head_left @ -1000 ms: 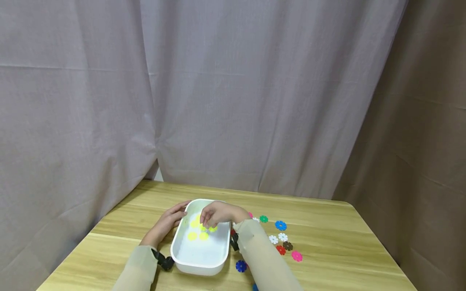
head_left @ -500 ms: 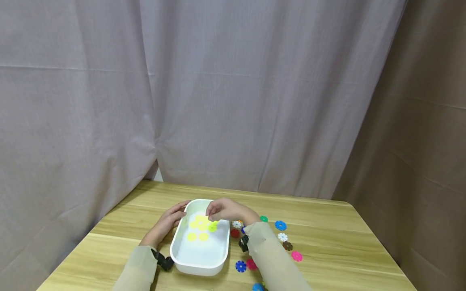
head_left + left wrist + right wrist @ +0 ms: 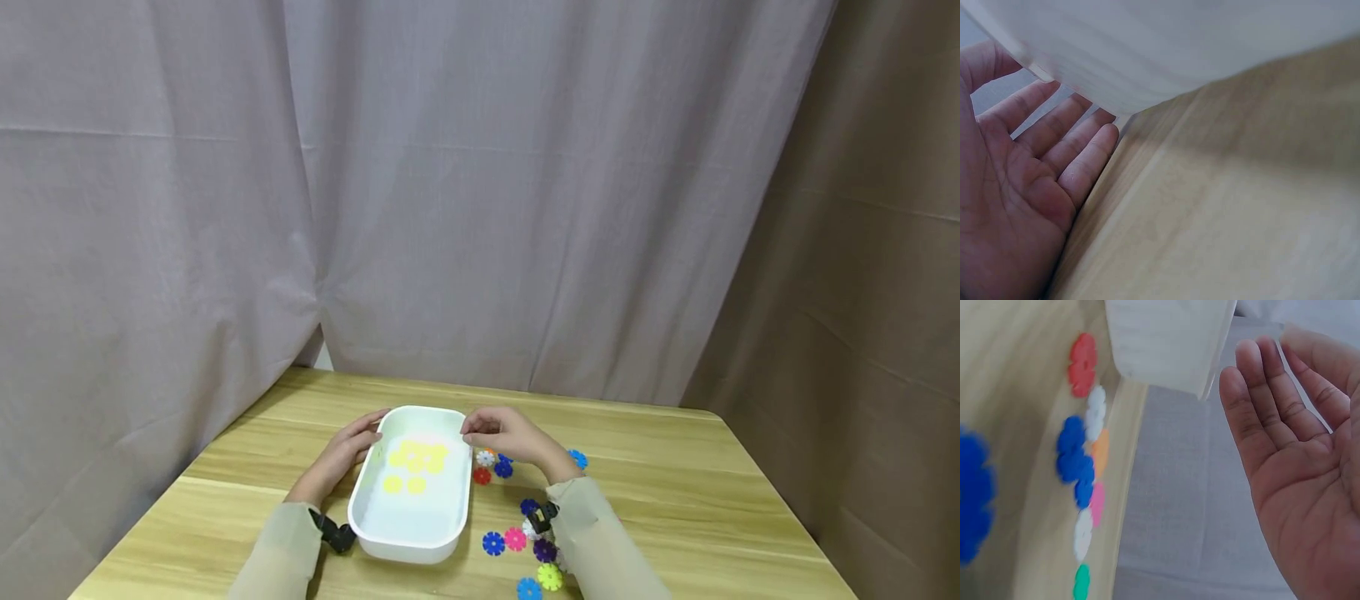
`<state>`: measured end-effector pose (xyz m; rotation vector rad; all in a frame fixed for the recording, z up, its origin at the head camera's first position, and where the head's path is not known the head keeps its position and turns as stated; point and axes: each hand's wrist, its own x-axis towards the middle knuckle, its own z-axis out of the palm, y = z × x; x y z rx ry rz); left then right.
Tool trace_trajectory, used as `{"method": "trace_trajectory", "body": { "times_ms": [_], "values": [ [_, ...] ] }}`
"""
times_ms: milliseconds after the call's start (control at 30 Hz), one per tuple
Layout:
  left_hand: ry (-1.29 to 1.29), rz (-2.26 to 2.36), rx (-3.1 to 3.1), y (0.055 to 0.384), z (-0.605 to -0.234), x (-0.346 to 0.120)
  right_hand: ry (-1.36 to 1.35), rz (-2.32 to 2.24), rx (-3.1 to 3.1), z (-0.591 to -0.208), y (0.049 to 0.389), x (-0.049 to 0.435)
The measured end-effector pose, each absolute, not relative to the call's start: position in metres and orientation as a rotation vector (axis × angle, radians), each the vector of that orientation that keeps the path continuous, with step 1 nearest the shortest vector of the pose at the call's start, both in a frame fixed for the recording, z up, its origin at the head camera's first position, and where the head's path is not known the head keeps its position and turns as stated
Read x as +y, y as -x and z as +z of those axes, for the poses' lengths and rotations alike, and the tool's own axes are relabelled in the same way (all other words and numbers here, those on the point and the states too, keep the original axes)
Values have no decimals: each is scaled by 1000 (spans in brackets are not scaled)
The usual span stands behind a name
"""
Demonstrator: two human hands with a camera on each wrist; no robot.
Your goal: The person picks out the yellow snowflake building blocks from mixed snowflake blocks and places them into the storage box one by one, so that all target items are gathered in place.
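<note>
A white rectangular tray stands on the table, with several yellow flower-shaped discs lying flat on its floor. At its left side, my left hand holds the wall: the thumb is over the rim, and the fingertips lie against the outside. The left wrist view shows that palm turned toward the tray, and the thumb's tip is hidden behind the rim. By the far right corner of the rim is my right hand, its fingers loosely bent. Nothing shows in its palm in the right wrist view.
Loose flower discs lie right of the tray, among them a red disc, a pink disc, a yellow disc and a light blue disc. My right forearm covers part of this area. Grey curtains hang behind the table.
My right hand has moved right, from above the tray's inside to its right rim. The yellow discs in the tray now lie in full view. The left hand stays in place.
</note>
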<state>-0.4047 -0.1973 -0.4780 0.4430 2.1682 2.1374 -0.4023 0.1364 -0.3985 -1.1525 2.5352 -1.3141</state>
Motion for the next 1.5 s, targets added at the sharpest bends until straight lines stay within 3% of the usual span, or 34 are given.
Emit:
{"method": "trace_trajectory", "body": {
  "times_ms": [333,667,1133,1500],
  "values": [
    [-400,2115,2208,405,-474,-201,1131,-1268,2561,-417,386,193],
    [-374,2130,2196,403,-474,-201,1112,-1143,2463,-422,343,244],
    [-404,2125,2187,401,-477,-200,1234,-1104,2471,-444,310,275],
    [-395,2137,2174,402,-476,-197,1293,-1001,2309,-449,301,257]
  ]
}}
